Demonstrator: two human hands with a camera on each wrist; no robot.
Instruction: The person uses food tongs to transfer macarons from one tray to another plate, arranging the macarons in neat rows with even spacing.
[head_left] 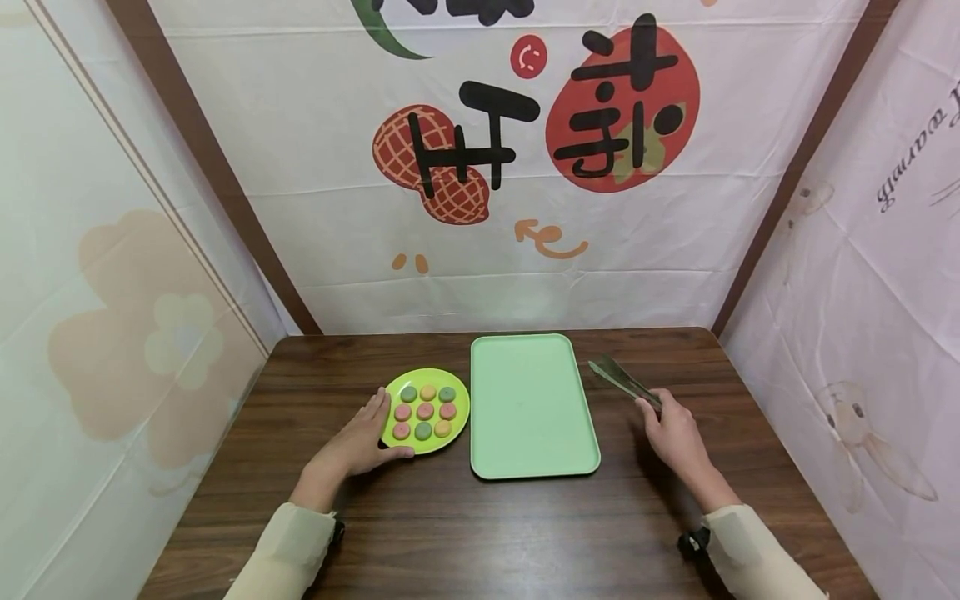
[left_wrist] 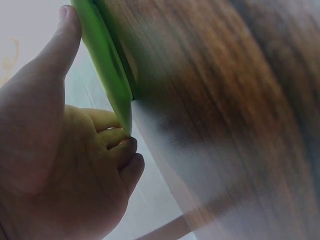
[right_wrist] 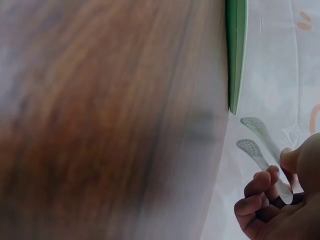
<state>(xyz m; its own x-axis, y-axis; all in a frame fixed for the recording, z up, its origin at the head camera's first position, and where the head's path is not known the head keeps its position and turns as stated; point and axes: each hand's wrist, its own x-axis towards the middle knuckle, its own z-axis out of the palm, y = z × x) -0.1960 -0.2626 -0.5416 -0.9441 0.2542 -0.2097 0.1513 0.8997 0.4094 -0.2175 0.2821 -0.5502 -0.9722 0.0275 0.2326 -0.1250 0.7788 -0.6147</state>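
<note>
In the head view my left hand (head_left: 365, 437) grips the left rim of a lime-green plate (head_left: 459, 431), its thumb along the near edge and its fingers along the side. On this plate lie rows of small pink, yellow and grey-green macarons (head_left: 425, 411). The left wrist view shows the thumb and fingertips of the left hand (left_wrist: 75, 155) against the rim of the plate (left_wrist: 107, 60). My right hand (head_left: 677, 429) holds metal tongs (head_left: 618, 377) by the handle end. Their perforated tips stand apart, with nothing between them in the right wrist view.
A light green rectangular tray (head_left: 532, 408) lies right of the plate, between both hands. The dark wooden table (head_left: 525, 542) reaches back to a printed white cloth wall (head_left: 337, 233), with more cloth at both sides.
</note>
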